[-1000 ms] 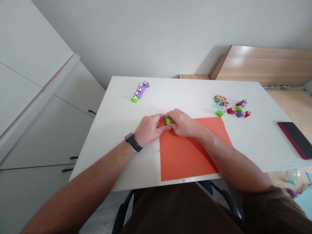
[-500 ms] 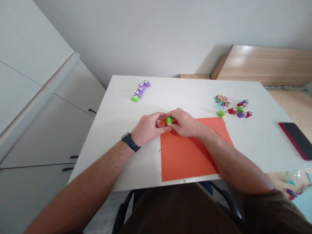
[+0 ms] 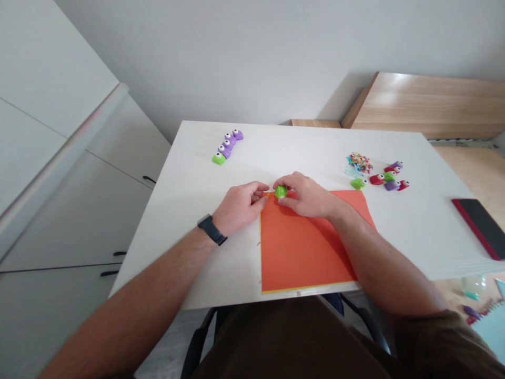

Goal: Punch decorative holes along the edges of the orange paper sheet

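Note:
My right hand (image 3: 305, 196) has its fingers and thumb closed around a small green craft punch (image 3: 281, 192). The punch sits at the upper edge of an orange sheet of paper (image 3: 303, 252), close to its left corner. At that corner, my left hand (image 3: 242, 204) pinches the paper between thumb and fingers, with a dark watch (image 3: 212, 229) on the wrist. A thin yellow rim shows along the sheet's left and lower edges. The tips of the left fingers partly hide the corner.
A row of purple punches (image 3: 226, 143) with a green punch (image 3: 218, 158) stands at the back left. On the right lie colourful paper bits (image 3: 360, 162), another green punch (image 3: 359, 183) and several red, purple and green punches (image 3: 390, 176). A dark, red-edged object (image 3: 479, 226) lies far right.
My right hand has moved slightly right with the green punch, away from my left fingers. A gap now shows between the hands. The yellow rim under the orange sheet has come into view.

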The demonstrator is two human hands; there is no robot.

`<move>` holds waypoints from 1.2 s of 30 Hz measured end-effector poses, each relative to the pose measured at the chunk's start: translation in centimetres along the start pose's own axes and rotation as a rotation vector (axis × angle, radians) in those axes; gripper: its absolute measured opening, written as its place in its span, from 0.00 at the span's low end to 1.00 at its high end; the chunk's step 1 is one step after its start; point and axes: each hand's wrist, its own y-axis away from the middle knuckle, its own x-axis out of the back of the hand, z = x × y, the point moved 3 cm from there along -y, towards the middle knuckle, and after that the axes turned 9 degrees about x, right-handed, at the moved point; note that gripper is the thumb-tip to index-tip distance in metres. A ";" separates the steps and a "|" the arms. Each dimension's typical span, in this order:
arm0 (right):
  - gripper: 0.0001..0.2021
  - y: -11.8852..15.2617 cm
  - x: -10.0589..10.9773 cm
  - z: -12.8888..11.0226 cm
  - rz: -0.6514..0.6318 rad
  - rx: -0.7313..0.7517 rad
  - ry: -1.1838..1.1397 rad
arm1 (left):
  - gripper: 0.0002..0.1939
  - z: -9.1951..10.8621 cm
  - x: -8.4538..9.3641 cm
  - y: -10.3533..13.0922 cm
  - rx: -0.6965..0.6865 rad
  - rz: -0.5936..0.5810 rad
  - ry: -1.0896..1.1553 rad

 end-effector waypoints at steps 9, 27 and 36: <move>0.16 0.3 0.4 0.1 -0.041 -0.033 0.022 | 0.13 0.0 0.0 0.0 0.001 0.006 -0.007; 0.14 0.3 0.4 0.1 -0.039 -0.001 0.015 | 0.10 0.4 -0.1 0.2 -0.023 0.005 0.013; 0.14 0.3 0.4 0.0 -0.043 -0.003 0.018 | 0.11 0.2 -0.3 0.2 -0.031 -0.004 0.039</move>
